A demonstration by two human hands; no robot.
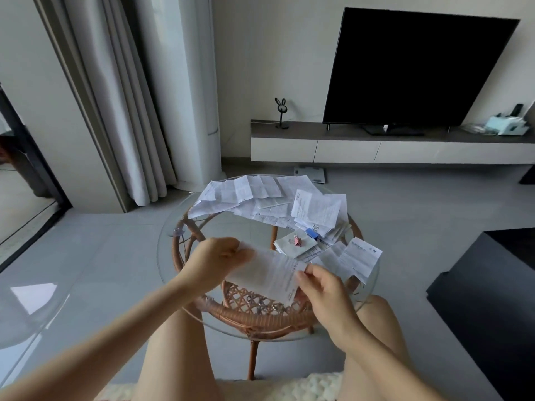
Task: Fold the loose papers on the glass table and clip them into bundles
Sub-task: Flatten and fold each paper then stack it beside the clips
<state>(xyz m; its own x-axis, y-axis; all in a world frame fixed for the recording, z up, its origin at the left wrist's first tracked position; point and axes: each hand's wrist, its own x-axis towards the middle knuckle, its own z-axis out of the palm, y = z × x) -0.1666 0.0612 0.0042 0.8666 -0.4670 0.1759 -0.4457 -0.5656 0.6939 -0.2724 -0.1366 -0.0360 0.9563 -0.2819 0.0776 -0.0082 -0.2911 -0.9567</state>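
A white printed paper (pixel 267 273) hangs above the near part of the round glass table (pixel 168 235). My left hand (pixel 215 260) pinches its upper left corner and my right hand (pixel 324 287) pinches its right edge. Several loose creased papers (pixel 249 195) lie heaped across the far half of the table. A folded bundle (pixel 292 244) with a pink binder clip (pixel 298 241) on it lies in the middle. A blue binder clip (pixel 312 233) lies just behind it, at the edge of a stack of sheets (pixel 317 211). More printed sheets (pixel 360 257) overhang the right rim.
The glass top rests on a rattan frame (pixel 260 316) with a woven lower shelf. My bare knees sit close to the near rim. A dark block of furniture (pixel 489 290) stands to the right, curtains (pixel 130 111) to the left, a TV (pixel 411 70) on a low cabinet behind.
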